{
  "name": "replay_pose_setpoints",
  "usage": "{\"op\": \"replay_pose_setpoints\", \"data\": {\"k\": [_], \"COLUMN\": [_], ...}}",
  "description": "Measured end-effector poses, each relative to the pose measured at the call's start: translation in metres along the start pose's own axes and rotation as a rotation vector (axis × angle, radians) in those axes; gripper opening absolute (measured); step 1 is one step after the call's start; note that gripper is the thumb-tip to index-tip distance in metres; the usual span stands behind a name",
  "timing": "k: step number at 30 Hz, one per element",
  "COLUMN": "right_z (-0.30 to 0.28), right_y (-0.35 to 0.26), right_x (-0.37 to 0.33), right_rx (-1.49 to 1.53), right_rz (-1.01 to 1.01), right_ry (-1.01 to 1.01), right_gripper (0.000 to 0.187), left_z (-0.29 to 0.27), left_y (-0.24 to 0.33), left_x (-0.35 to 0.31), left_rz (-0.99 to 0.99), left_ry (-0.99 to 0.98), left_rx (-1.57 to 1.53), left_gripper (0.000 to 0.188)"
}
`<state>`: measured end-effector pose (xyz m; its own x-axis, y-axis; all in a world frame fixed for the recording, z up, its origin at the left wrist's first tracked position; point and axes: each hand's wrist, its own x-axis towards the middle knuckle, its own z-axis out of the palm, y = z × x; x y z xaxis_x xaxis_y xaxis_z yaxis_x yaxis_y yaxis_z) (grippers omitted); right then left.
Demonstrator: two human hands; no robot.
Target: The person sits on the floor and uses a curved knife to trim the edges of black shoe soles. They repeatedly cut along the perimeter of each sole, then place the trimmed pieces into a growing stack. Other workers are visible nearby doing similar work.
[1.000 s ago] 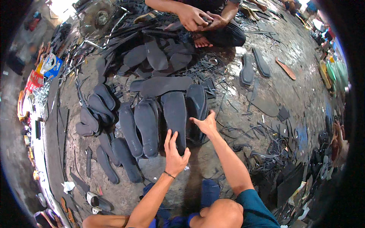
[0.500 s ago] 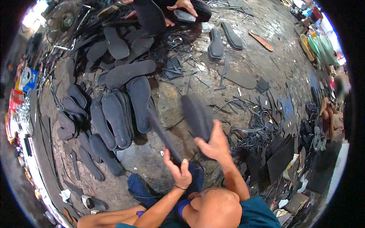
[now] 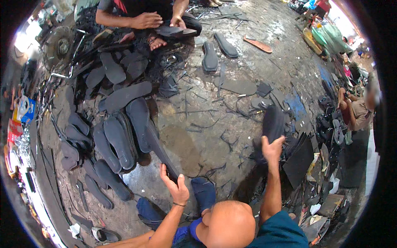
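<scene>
My left hand grips the near end of a black shoe sole, which is turned edge-on between thumb and fingers. The sole's far end reaches toward another black sole on the floor. Out to the right, my right hand has its thumb and fingers around a second, darker shoe sole. That sole is over the scraps, with its lower end partly hidden by the hand. Left of my left hand lies a pile of black soles, several of them stacked.
Across from me a seated person's hands hold dark soles. Two grey soles and an orange-brown sole lie on the far floor. Rubber strips litter the ground; black sheets lie at right. A wheel is far left.
My right hand has swung right, carrying its sole away from the left one. The left hand keeps its sole. The person opposite shows more fully, and the view has shifted.
</scene>
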<state>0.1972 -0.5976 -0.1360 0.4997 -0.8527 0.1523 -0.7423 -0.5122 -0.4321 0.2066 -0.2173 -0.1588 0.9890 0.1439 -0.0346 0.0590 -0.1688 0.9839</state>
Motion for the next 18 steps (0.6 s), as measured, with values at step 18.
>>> {"op": "replay_pose_setpoints", "data": {"k": [18], "right_z": [0.034], "right_y": [-0.007], "right_x": [0.066], "right_rx": [-0.16], "right_rz": [0.103], "right_ry": [-0.118], "right_gripper": [0.086], "left_z": [0.001], "left_y": [0.008], "left_x": [0.0], "left_rz": [-0.006], "left_ry": [-0.011], "left_rx": [0.0], "left_gripper": [0.071]}}
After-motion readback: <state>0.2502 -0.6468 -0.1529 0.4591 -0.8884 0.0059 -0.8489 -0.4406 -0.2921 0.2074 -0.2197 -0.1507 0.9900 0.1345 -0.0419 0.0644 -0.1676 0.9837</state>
